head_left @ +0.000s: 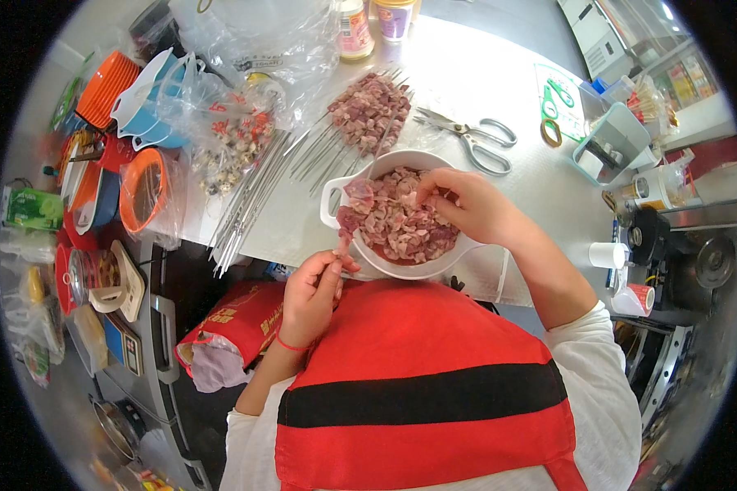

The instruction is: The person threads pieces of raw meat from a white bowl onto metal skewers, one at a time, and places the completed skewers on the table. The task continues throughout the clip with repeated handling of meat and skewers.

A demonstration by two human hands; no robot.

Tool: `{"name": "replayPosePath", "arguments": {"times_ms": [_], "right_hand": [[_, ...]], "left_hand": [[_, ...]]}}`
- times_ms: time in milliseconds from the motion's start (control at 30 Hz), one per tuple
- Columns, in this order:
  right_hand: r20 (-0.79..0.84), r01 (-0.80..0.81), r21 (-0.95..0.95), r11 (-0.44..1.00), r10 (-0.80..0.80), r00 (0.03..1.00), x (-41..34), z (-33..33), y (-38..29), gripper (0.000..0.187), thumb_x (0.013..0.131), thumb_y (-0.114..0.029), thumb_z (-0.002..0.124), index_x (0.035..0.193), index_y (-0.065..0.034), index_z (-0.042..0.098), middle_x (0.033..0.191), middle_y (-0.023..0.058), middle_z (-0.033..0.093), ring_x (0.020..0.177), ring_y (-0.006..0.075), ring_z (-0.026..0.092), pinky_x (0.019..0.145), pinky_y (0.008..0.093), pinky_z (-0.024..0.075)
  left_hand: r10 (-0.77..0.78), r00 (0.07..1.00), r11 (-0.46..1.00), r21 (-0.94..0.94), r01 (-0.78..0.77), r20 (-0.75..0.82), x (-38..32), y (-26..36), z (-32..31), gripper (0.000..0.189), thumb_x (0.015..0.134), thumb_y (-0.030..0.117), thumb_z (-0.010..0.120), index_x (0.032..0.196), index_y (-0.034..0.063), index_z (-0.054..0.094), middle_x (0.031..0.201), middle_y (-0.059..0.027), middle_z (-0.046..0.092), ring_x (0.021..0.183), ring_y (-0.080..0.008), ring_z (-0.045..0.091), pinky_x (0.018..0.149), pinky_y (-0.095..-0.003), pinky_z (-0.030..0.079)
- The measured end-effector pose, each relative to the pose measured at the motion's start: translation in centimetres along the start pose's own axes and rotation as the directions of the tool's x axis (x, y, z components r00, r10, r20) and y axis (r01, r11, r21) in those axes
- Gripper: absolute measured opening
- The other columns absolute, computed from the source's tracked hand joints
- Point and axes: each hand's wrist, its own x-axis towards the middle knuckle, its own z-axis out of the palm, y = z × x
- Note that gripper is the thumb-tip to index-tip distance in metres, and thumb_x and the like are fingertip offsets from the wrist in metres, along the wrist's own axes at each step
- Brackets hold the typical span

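Observation:
A white handled bowl (430, 161) filled with cut raw meat (399, 215) stands before me at the counter's front edge. By the bowl's left rim, my left hand (316, 288) pinches the lower end of a line of meat pieces (355, 199). A thin metal skewer (386, 136) runs up from those pieces towards the far side. My right hand (467, 205) reaches over the right rim with bent fingertips at the meat. Whether a piece is between them is hidden. Behind the bowl lies a pile of meat skewers (371, 113).
Bare metal skewers (252, 196) lie left of the bowl, beside bagged quail eggs (221, 162). Scissors (467, 130) rest behind it to the right. Blue baskets (159, 92) and orange baskets (107, 89) stand far left. A clear container (611, 144) and white cup (608, 255) are at right.

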Motion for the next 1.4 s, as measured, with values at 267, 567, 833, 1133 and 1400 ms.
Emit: {"name": "replayPosePath", "arguments": {"times_ms": [267, 567, 833, 1133, 1400], "right_hand": [[-0.043, -0.06, 0.066, 0.996, 0.063, 0.997, -0.3, 0.1, 0.0, 0.017, 0.077, -0.004, 0.057, 0.094, -0.0056, 0.056, 0.09, 0.009, 0.059, 0.084, 0.0244, 0.057, 0.074, 0.0313, 0.0461], [0.146, 0.288, -0.556, 0.78, -0.249, 0.957, 2.1, 5.6, 0.9, 0.025, 0.072, -0.008, 0.056, 0.098, -0.0096, 0.058, 0.09, 0.0085, 0.057, 0.092, 0.0271, 0.054, 0.078, 0.0356, 0.0461], [0.266, 0.278, -0.536, 0.797, -0.152, 0.952, 3.2, 8.1, 1.3, 0.022, 0.072, -0.01, 0.054, 0.093, -0.0055, 0.06, 0.086, 0.0123, 0.055, 0.083, 0.0288, 0.056, 0.072, 0.0389, 0.0462], [0.184, -0.27, 0.871, 0.41, 0.238, 0.954, 1.6, 1.9, 1.2, 0.028, 0.093, -0.016, 0.045, 0.115, -0.0022, 0.052, 0.104, 0.0105, 0.061, 0.091, 0.015, 0.06, 0.076, 0.0272, 0.0487], [0.031, -0.135, 0.885, 0.446, 0.232, 0.972, 0.3, 0.8, 1.1, 0.026, 0.095, -0.016, 0.041, 0.111, 0.0004, 0.052, 0.103, 0.0096, 0.06, 0.091, 0.0146, 0.059, 0.075, 0.0247, 0.0483]], "left_hand": [[0.016, 1.0, 1.0, 0.001, -0.016, -0.008, -0.1, -0.4, -0.2, 0.015, 0.094, 0.01, 0.043, 0.101, 0.0008, 0.053, 0.09, -0.0041, 0.061, 0.053, -0.0016, 0.036, 0.046, -0.0157, 0.031], [-0.017, 0.999, 1.0, 0.012, 0.018, -0.052, -0.4, 0.0, -0.2, 0.015, 0.093, 0.01, 0.043, 0.097, 0.002, 0.055, 0.085, -0.0018, 0.061, 0.054, -0.0016, 0.037, 0.047, -0.0157, 0.032], [-0.005, 0.998, 1.0, 0.02, 0.006, -0.056, -0.8, -0.1, -0.8, 0.017, 0.093, 0.011, 0.044, 0.095, 0.0019, 0.058, 0.08, -0.0004, 0.059, 0.056, -0.003, 0.041, 0.051, -0.0172, 0.036], [-0.042, 0.999, 0.999, 0.018, 0.042, 0.007, -1.1, -0.2, -0.8, 0.016, 0.093, 0.009, 0.044, 0.099, 0.0007, 0.056, 0.081, -0.0007, 0.06, 0.056, -0.0018, 0.038, 0.048, -0.0157, 0.033], [-0.085, 0.987, 0.952, 0.302, 0.039, 0.139, -2.3, 0.9, -0.4, 0.015, 0.092, 0.009, 0.046, 0.096, 0.0004, 0.057, 0.073, 0.001, 0.057, 0.056, -0.0016, 0.042, 0.049, -0.0166, 0.034]]}}
